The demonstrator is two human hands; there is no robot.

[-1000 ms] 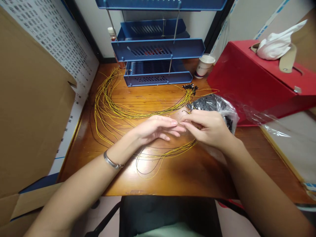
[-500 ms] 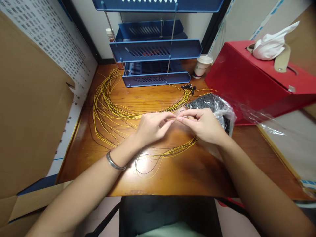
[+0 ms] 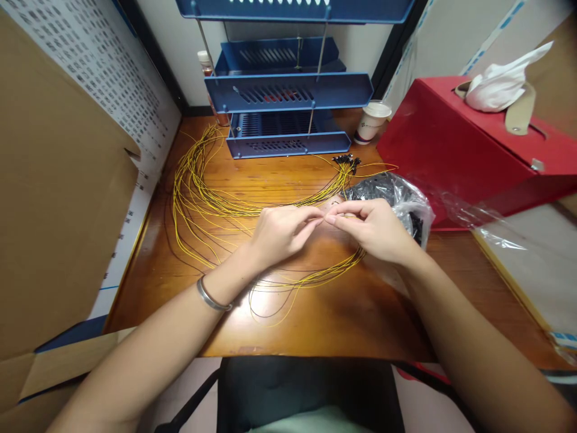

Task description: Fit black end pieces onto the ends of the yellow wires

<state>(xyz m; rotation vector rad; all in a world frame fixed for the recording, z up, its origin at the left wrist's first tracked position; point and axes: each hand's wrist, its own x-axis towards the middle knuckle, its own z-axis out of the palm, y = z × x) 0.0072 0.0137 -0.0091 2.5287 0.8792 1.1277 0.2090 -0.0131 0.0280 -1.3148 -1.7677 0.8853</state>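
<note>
Brown wood table [image 3: 315,325], glossy, ran across the middle and carried most of the stuff. Big cardboard piece [image 3: 58,198] stood along the left side, in front of a white panel [image 3: 148,126] with rows of dark print. Blue tray rack [image 3: 342,93], tiered, slotted fronts, thin metal posts, stood at the back of the table. Red box [image 3: 442,144] sat at the right rear, strap on top. Large wire bundle [image 3: 252,211], yellow and dark strands, lay on the table in front of the rack, looped round at the left, ends gathered at the right. Clear plastic bag [image 3: 378,185], black contents, lay just in front of the red box, partly behind the right hand. Smaller wire bundle [image 3: 324,275] curved on the table nearer the person, one end running up under the right hand. Right hand [image 3: 378,228] was over the table beside the bag, thumb and forefinger pressed together at the tips, apparently pinching a thin wire [image 3: 348,215]; most of it was hidden. Left hand [image 3: 282,234] met it tip to tip, thumb and forefinger nearly together; could not tell whether they gripped anything. White tissue [image 3: 498,87] stuck up from the red box. Paper cup [image 3: 372,123] stood between rack and red box. Metal bracelet [image 3: 211,296] circled the left wrist. Black connectors [image 3: 346,161] clustered at the large bundle's right end.
</note>
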